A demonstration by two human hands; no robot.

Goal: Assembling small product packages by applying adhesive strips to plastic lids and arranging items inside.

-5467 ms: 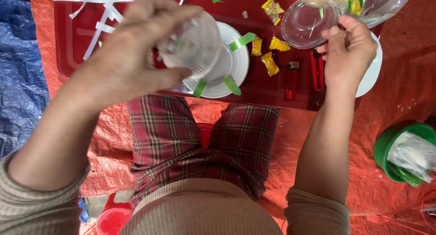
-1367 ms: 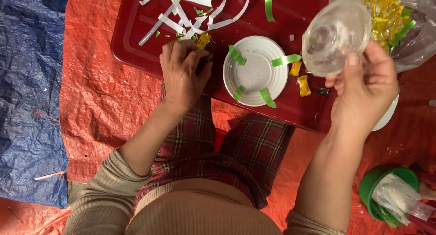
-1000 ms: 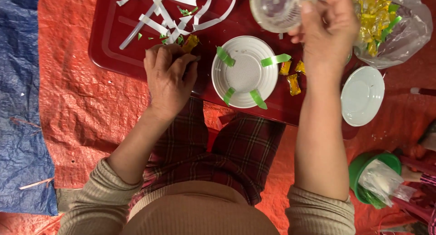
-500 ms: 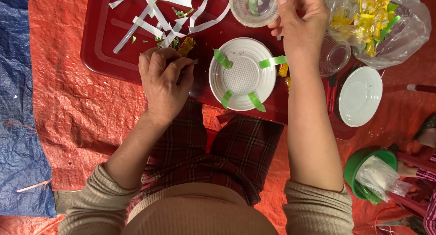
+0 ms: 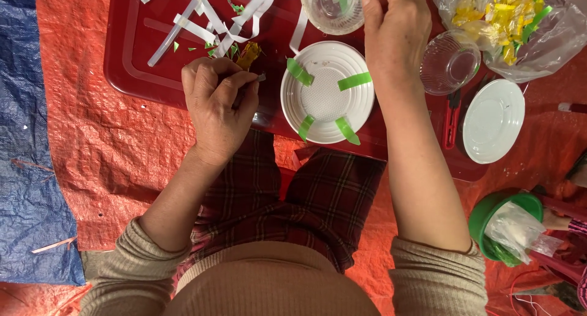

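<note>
Right hand (image 5: 396, 32) grips the rim of a clear plastic cup (image 5: 333, 7) standing mouth-up at the far edge of the red tray (image 5: 131, 59), just beyond the white plate (image 5: 327, 93) with green tape strips. Left hand (image 5: 217, 105) is curled, fingertips pinching a small item too hidden to identify, beside a yellow wrapper (image 5: 248, 54). A second clear cup (image 5: 449, 62) sits mouth-up, right of the right hand.

white lid (image 5: 327, 93) between hands, tray (image 5: 131, 59) strip-cluttered
</note>
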